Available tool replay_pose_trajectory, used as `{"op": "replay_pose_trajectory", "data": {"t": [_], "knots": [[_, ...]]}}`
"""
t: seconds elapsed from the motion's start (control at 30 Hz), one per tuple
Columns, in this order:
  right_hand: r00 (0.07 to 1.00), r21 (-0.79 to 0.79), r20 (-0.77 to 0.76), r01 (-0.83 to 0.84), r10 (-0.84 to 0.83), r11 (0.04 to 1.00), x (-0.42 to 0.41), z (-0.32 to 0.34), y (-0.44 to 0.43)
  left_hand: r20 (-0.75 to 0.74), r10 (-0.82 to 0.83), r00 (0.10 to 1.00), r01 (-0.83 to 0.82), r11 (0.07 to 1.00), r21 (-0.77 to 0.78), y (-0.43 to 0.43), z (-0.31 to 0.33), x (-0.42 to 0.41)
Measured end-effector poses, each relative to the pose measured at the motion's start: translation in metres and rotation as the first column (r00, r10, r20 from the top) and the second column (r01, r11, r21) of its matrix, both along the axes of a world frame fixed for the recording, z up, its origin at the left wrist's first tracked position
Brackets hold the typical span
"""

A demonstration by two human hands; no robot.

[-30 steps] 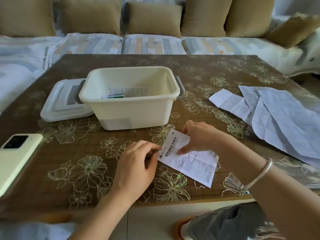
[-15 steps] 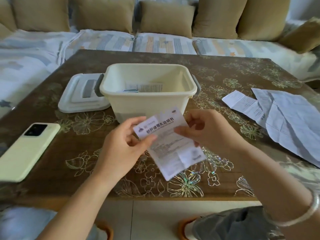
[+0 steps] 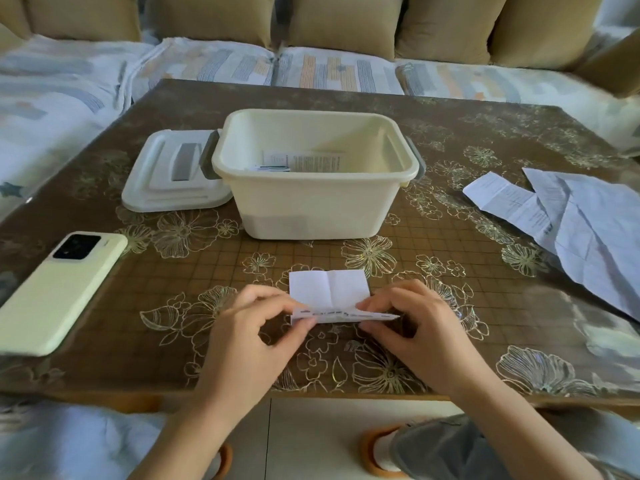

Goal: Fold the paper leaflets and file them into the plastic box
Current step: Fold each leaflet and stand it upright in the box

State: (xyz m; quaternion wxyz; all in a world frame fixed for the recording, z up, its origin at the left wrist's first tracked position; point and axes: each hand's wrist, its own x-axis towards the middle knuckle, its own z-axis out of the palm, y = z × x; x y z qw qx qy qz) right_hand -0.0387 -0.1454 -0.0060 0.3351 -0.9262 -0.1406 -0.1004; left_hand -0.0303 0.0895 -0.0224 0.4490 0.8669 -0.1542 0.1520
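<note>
Far left: pale green rectangular phone, back up, camera lens showing, flat on brown flower-patterned worktop, close to its left edge.

Next right, further back: white plastic lid with grey handle strip, flat on worktop, touching left end of cream rectangular plastic box. Box upright, open-topped, mid-worktop, 1 grey clip at each end. Inside, on the bottom: printed folded leaflets, count not readable.

In front of box, apart from it, toward front edge of worktop: white paper leaflet, partly folded, blank side up, 1 crease down the middle. Far part flat on worktop, near edge doubled over, print showing along the fold.

Left hand at near left corner of leaflet, fingers curled, thumb and forefinger pinching the doubled edge.

Right hand at near right corner, fingers curled, pinching the same doubled edge beside a thin point of paper jutting right. Both hands low, just over worktop.

Far right: small printed unfolded leaflet, creased, flat on worktop, touching large creased white sheet, the latter reaching right edge of view. Both well apart from box and hands.

Behind worktop: sofa with striped cover, row of tan cushions along the back.
</note>
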Motion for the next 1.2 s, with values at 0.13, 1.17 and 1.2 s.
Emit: {"op": "replay_pose_trajectory", "data": {"t": [0.13,1.17,1.2], "knots": [[0.991,0.052,-0.042,0.128,-0.125,0.99,0.004,-0.002,0.005,-0.005,0.085,0.996,-0.084,0.995,0.059,-0.006,-0.002,0.005],[0.822,-0.347,-0.217,0.439,-0.526,0.829,0.017,0.02,0.051,0.097,0.078,0.992,-0.106,0.939,0.327,-0.019,-0.008,0.018],[0.807,-0.357,-0.238,0.445,-0.541,0.821,0.019,0.02,0.051,0.083,0.077,0.994,-0.1,0.94,0.326,-0.019,-0.007,0.018]]}}
